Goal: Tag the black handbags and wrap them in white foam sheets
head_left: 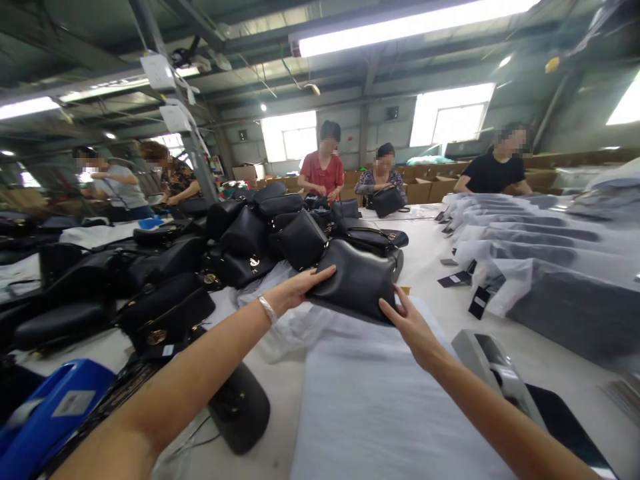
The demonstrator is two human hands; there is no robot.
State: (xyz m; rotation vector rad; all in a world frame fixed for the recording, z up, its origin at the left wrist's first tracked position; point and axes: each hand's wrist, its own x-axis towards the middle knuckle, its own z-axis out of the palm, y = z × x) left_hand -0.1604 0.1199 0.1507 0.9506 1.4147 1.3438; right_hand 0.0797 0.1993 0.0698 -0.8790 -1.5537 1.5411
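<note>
A smooth black bag [353,279] is held up between my two hands, above the near edge of a bag pile. My left hand [305,285] grips its left end, thumb on the near face, with a silver bracelet at the wrist. At the bag's right end my right hand [400,310] holds on, thumb on the near face and other fingers partly behind it. Below the bag lie a crumpled clear plastic bag [287,333] and a white sheet [370,400].
Black handbags [250,233] are heaped left and ahead. Wrapped bags with black tags [565,300] line the right side. A grey dispenser [495,367] stands at the right, a blue object [70,400] at the lower left. Several people work beyond the table.
</note>
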